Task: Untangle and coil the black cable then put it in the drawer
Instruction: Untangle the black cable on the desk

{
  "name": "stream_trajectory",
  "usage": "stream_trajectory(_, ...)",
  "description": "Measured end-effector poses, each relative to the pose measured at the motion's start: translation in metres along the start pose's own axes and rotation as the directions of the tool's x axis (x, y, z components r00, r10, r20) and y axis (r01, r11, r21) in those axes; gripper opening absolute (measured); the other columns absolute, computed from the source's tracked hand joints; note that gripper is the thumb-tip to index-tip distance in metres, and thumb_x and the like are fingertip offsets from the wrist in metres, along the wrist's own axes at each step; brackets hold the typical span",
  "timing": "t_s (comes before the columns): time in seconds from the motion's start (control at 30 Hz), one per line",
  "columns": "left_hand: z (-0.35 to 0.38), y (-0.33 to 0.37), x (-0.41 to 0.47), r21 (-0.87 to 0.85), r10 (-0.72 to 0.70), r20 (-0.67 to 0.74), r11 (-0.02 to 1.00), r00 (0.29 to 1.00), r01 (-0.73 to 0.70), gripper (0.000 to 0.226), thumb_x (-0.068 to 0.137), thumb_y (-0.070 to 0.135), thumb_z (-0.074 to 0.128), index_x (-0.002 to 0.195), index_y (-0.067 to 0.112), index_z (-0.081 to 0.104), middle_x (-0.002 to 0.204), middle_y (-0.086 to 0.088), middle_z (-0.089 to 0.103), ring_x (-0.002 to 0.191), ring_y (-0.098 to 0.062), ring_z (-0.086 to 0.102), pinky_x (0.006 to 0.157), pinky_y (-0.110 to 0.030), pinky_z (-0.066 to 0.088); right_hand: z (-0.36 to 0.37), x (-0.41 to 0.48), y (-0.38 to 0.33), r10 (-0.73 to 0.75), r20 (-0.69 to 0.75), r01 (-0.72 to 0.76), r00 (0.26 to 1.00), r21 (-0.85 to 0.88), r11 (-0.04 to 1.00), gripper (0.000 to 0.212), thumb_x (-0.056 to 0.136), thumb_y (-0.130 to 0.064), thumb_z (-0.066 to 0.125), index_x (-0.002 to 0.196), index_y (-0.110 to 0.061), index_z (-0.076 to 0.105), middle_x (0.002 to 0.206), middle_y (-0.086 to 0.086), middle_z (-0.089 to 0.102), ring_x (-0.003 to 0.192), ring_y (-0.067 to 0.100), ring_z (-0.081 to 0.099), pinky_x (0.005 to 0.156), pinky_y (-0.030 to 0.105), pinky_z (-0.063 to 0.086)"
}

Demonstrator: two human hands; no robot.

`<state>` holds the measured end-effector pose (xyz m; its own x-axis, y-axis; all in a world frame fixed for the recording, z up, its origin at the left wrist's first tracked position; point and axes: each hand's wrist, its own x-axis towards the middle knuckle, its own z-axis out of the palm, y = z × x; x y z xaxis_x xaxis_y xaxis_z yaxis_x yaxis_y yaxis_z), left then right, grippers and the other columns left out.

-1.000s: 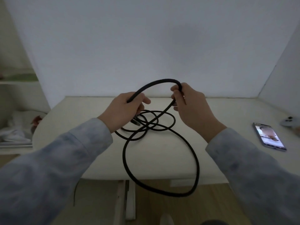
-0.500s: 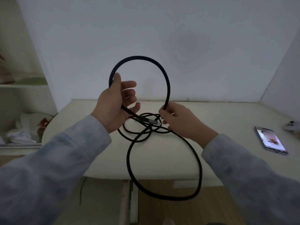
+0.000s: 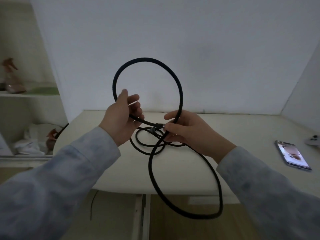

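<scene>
Centre frame: left hand (image 3: pixel 119 121) is gripping the black cable (image 3: pixel 180 94), holding one loop raised so it stays open; right hand (image 3: pixel 188 134) is pinching the crossing by the connector (image 3: pixel 158 126). Remaining slack is lying on the desk (image 3: pixel 242 129) and hanging over its edge.

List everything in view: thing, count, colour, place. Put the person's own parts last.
black cable: one, black, looped in the air between both hands, tangled on the table, one loop hanging over the front edge
table: one, cream, against the white wall
phone: one, dark with lit screen, flat on the table at right
small object: one, white, far right table edge, unclear what it is
shelf: one, pale, at left
sleeves: two, pale blue-grey
left hand: one, holding the cable
right hand: one, pinching the cable
</scene>
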<state>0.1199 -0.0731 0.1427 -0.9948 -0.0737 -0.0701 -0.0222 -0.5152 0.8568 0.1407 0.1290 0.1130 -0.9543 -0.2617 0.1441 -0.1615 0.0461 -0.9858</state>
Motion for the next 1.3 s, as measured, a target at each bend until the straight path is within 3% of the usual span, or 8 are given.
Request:
stream_trajectory(0.27, -0.013, -0.001, -0.002, 0.235, -0.068, 0.053, 0.971, 0.996, 0.054, 0.009, 0.099, 0.012, 0.059, 0.106, 0.014, 0.065, 0.079, -0.003, 0.066, 0.062, -0.011, 0.071, 0.069, -0.031, 0.063, 0.003, 0.007, -0.005, -0.101, -0.224, 0.134, 0.969, 0.138, 0.981, 0.017, 0.096, -0.005, 0.07, 0.112, -0.008, 0.07, 0.081, 0.003, 0.07, 0.077, 0.018, 0.072, 0.079, 0.034, 0.062)
stream_trajectory(0.4, -0.022, 0.002, -0.002, 0.275, -0.07, 0.044, 0.96, 0.997, 0.055, 0.037, 0.091, 0.017, 0.072, 0.124, 0.02, 0.057, 0.094, -0.002, 0.067, 0.082, -0.017, 0.075, 0.07, -0.034, 0.062, 0.007, 0.01, -0.009, -0.139, -0.277, 0.182, 0.951, 0.135, 0.974, 0.011, 0.1, -0.01, 0.065, 0.11, -0.009, 0.07, 0.085, 0.003, 0.065, 0.076, 0.013, 0.067, 0.075, 0.032, 0.062)
stream_trajectory(0.53, -0.03, 0.007, -0.003, 0.352, 0.002, 0.031, 0.936, 1.0, -0.013, 0.061, 0.085, 0.025, 0.078, 0.137, 0.025, 0.046, 0.119, -0.003, 0.065, 0.103, -0.019, 0.071, 0.083, -0.038, 0.059, 0.011, 0.012, -0.009, -0.145, -0.27, 0.189, 0.952, 0.144, 0.971, 0.011, 0.104, -0.014, 0.059, 0.113, -0.01, 0.065, 0.098, 0.011, 0.062, 0.102, 0.025, 0.076, 0.088, 0.042, 0.063)
stream_trajectory(0.7, -0.033, 0.013, -0.003, 0.463, 0.197, 0.011, 0.868, 0.98, -0.18, 0.077, 0.085, 0.025, 0.079, 0.147, 0.025, 0.034, 0.13, -0.006, 0.057, 0.11, -0.017, 0.063, 0.088, -0.038, 0.057, 0.017, 0.011, -0.01, -0.165, -0.265, 0.196, 0.95, 0.097, 0.976, 0.017, 0.103, -0.011, 0.061, 0.119, -0.007, 0.062, 0.098, 0.013, 0.059, 0.084, 0.029, 0.077, 0.086, 0.047, 0.064)
stream_trajectory(0.83, -0.033, 0.017, -0.009, 0.592, 0.458, 0.033, 0.707, 0.888, -0.387, 0.092, 0.08, 0.028, 0.082, 0.152, 0.032, 0.026, 0.134, -0.002, 0.049, 0.117, -0.015, 0.056, 0.093, -0.032, 0.049, 0.019, 0.014, -0.009, -0.223, -0.283, 0.192, 0.933, -0.134, 0.972, 0.013, 0.098, -0.015, 0.069, 0.11, -0.017, 0.066, 0.089, 0.008, 0.067, 0.071, 0.028, 0.072, 0.081, 0.053, 0.064)
stream_trajectory(0.97, -0.027, 0.018, -0.017, 0.707, 0.584, 0.28, 0.411, 0.762, -0.575, 0.069, 0.084, 0.033, 0.077, 0.144, 0.035, 0.041, 0.136, 0.006, 0.053, 0.122, -0.009, 0.052, 0.09, -0.012, 0.038, 0.023, 0.012, -0.008, -0.251, -0.178, 0.189, 0.951, -0.305, 0.933, 0.019, 0.095, -0.019, 0.073, 0.113, -0.02, 0.069, 0.072, -0.006, 0.069, 0.063, 0.014, 0.069, 0.07, 0.04, 0.062)
stream_trajectory(1.1, -0.018, 0.017, -0.027, 0.728, 0.445, 0.551, 0.158, 0.706, -0.668, 0.033, 0.088, 0.043, 0.068, 0.121, 0.039, 0.064, 0.119, 0.018, 0.065, 0.113, 0.003, 0.059, 0.09, -0.004, 0.039, 0.029, 0.011, -0.005, -0.281, -0.061, 0.234, 0.958, -0.406, 0.883, 0.043, 0.09, -0.02, 0.079, 0.13, -0.021, 0.065, 0.063, -0.01, 0.057, 0.057, 0.006, 0.057, 0.062, 0.023, 0.051)
stream_trajectory(1.3, -0.012, 0.01, -0.02, 0.807, 0.131, 0.583, 0.017, 0.802, -0.59, 0.016, 0.085, 0.053, 0.067, 0.091, 0.039, 0.071, 0.081, 0.022, 0.07, 0.077, 0.016, 0.059, 0.063, -0.005, 0.039, 0.031, 0.004, -0.008, -0.223, 0.125, 0.255, 0.967, -0.528, 0.81, 0.089, 0.086, -0.028, 0.083, 0.156, -0.044, 0.03, 0.07, -0.014, 0.066, 0.078, 0.012, 0.066, 0.09, 0.037, 0.057)
